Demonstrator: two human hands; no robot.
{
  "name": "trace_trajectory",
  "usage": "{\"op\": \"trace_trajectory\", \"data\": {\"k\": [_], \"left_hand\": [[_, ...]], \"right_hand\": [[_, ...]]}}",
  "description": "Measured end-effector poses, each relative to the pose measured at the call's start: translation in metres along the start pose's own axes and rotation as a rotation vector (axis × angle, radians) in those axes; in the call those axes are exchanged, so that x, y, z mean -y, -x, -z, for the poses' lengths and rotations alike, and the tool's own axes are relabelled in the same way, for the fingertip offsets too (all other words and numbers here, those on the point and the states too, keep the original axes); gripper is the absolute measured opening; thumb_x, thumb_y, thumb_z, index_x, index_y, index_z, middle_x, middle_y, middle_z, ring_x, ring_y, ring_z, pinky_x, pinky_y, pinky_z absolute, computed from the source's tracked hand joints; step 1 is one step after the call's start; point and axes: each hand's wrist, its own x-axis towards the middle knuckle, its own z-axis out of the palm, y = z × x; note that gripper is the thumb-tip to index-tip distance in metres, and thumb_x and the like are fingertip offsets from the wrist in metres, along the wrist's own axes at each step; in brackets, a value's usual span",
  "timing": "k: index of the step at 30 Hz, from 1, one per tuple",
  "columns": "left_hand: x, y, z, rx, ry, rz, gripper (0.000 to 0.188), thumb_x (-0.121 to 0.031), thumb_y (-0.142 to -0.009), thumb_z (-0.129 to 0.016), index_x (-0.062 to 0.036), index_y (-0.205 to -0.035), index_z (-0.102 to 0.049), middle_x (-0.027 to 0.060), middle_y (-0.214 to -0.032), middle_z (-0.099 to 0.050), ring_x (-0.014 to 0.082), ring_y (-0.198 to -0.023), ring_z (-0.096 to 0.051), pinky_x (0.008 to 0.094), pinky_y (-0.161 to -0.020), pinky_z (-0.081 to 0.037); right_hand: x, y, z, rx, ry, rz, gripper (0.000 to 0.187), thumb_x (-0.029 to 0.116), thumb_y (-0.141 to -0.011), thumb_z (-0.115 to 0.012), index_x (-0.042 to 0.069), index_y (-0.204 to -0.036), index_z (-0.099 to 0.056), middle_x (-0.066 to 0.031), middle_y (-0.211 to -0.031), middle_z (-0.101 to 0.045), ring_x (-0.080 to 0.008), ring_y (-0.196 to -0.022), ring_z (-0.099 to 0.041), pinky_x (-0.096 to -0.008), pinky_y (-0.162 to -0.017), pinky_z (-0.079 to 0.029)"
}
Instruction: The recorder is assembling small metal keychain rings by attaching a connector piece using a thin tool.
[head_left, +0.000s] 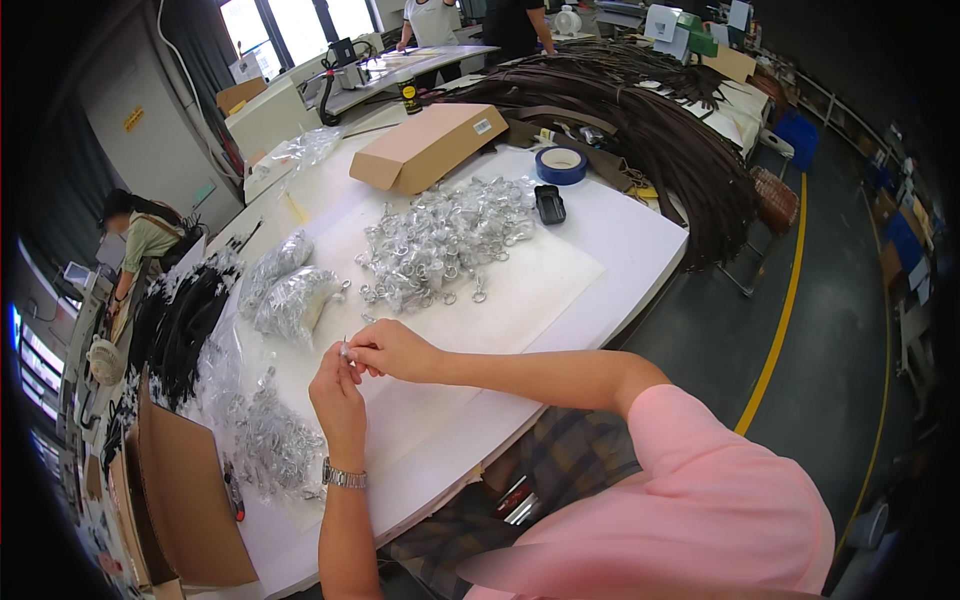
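Note:
Over the near part of the white table, my left hand (338, 395) and my right hand (403, 352) meet fingertip to fingertip. Both are closed in a pinch around a small silvery metal piece (345, 350), whose exact kind the fingers mostly hide. Just beyond them spreads a large heap of silvery metal hooks with rings (440, 240), many in clear plastic. A second heap of similar metal pieces (270, 440) lies to the left of my left wrist. Clear plastic bags of hardware (290, 290) rest between the two heaps.
A closed cardboard box (430, 148), blue tape roll (561, 165) and small black tray (549, 204) stand beyond the heap. Long dark brown strips (660, 140) hang over the far right edge. Black straps (180, 325) and an open carton (190, 490) are left. Other people work farther away.

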Motion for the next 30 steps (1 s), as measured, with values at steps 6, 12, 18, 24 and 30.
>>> {"op": "trace_trajectory", "data": {"k": [6,12,18,24,30], "left_hand": [[0.004,-0.011,0.001,-0.075,0.047,0.055,0.027,-0.002,-0.101,-0.049,0.0047,-0.122,-0.064,0.0088,-0.069,-0.060,0.0149,-0.063,-0.055,0.0312,-0.059,-0.046],[0.007,-0.015,0.005,0.045,0.293,0.274,0.023,-0.008,-0.102,-0.053,0.0037,-0.115,-0.068,-0.0003,-0.072,-0.059,0.0052,-0.061,-0.048,0.0238,-0.055,-0.038],[0.020,-0.024,0.041,-0.016,0.386,0.389,0.020,-0.009,-0.102,-0.055,0.0014,-0.110,-0.070,-0.0029,-0.077,-0.058,-0.0007,-0.049,-0.036,0.0188,-0.042,-0.023],[0.031,-0.025,0.048,-0.183,0.491,0.344,0.020,-0.010,-0.103,-0.055,0.0017,-0.109,-0.070,-0.0021,-0.079,-0.058,-0.0003,-0.049,-0.036,0.0183,-0.042,-0.024],[0.047,-0.032,0.052,-0.272,0.474,0.335,0.019,-0.008,-0.101,-0.056,0.0018,-0.107,-0.072,-0.0005,-0.079,-0.061,0.0005,-0.051,-0.039,0.0183,-0.044,-0.028]], "right_hand": [[0.003,-0.014,0.008,0.127,-0.094,0.006,0.020,0.008,-0.097,-0.058,-0.005,-0.086,-0.069,-0.0054,-0.073,-0.068,-0.0093,-0.062,-0.059,-0.0260,-0.057,-0.050],[-0.003,-0.024,0.026,0.031,-0.069,-0.082,0.017,0.011,-0.095,-0.062,-0.003,-0.090,-0.069,-0.0060,-0.076,-0.067,-0.0121,-0.069,-0.062,-0.0284,-0.061,-0.052],[0.001,-0.023,0.050,-0.554,1.037,0.495,0.046,0.008,-0.084,-0.074,0.006,-0.127,-0.059,-0.0160,-0.128,-0.057,-0.0327,-0.120,-0.054,-0.0438,-0.101,-0.045],[-0.024,0.002,-0.003,0.182,0.854,0.540,0.047,0.013,-0.084,-0.073,0.010,-0.129,-0.059,-0.0130,-0.132,-0.056,-0.0318,-0.122,-0.053,-0.0459,-0.103,-0.042],[-0.037,-0.004,-0.011,0.342,0.892,0.564,0.033,0.014,-0.088,-0.068,0.011,-0.121,-0.065,-0.0092,-0.123,-0.062,-0.0281,-0.117,-0.058,-0.0436,-0.099,-0.044]]}}
